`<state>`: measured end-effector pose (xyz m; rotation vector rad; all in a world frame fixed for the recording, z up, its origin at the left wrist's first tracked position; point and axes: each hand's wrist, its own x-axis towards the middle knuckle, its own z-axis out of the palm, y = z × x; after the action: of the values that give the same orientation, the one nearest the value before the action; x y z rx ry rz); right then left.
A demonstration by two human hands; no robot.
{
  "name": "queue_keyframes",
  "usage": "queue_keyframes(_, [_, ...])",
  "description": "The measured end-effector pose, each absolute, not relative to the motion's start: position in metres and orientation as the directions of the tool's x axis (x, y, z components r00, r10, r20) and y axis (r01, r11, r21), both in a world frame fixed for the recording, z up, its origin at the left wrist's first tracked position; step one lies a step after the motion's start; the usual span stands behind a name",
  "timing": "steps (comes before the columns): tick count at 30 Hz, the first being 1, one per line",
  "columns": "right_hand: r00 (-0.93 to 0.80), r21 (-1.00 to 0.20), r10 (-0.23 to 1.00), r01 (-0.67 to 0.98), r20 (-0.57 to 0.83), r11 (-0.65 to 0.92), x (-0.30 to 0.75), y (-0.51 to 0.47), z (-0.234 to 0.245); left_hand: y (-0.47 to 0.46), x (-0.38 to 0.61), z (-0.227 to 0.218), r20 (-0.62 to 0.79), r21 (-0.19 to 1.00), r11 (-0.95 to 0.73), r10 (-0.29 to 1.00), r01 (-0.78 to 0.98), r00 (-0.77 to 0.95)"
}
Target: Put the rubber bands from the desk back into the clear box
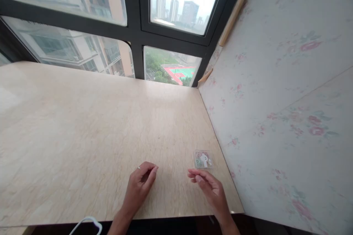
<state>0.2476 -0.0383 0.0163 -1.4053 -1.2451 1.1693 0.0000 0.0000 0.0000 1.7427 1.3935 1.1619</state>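
Over counter (pixel 91 136): left hand (pixel 139 183) curled, grip pressed together; right hand (pixel 211 187) angled inward near box (pixel 203 159), grip unclear.

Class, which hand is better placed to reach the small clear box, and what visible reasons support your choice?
Probably the right hand: it is close to the near edge of the clear box. The left hand is farther away, across a stretch of pale countertop.
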Motion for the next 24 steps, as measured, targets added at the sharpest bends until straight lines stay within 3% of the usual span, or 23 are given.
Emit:
queue_keyframes(4, [0.143,-0.861,0.986,0.509,0.085,0.001,0.291,-0.026,0.019,0.000,0.001,0.000,0.243,0.870,-0.255,0.967,0.422,0.082])
queue_keyframes(6, [0.051,-0.740,0.987,0.668,0.154,0.081,0.307,-0.014,0.019,0.000,0.001,-0.001,0.246,0.863,-0.267,0.964,0.429,0.104])
queue_keyframes(9, [-0.117,-0.606,0.987,0.779,0.110,0.160,0.321,0.005,0.018,-0.001,0.000,-0.001,0.262,0.853,-0.292,0.956,0.432,0.130])
queue_keyframes(15, [-0.190,-0.578,0.982,0.802,-0.005,0.153,0.320,0.025,0.025,-0.002,0.000,-0.002,0.291,0.860,-0.324,0.946,0.395,0.142])
queue_keyframes(24, [-0.136,-0.826,0.989,0.551,0.054,0.120,0.286,0.030,0.036,-0.002,-0.001,-0.008,0.286,0.852,-0.322,0.947,0.413,0.148])
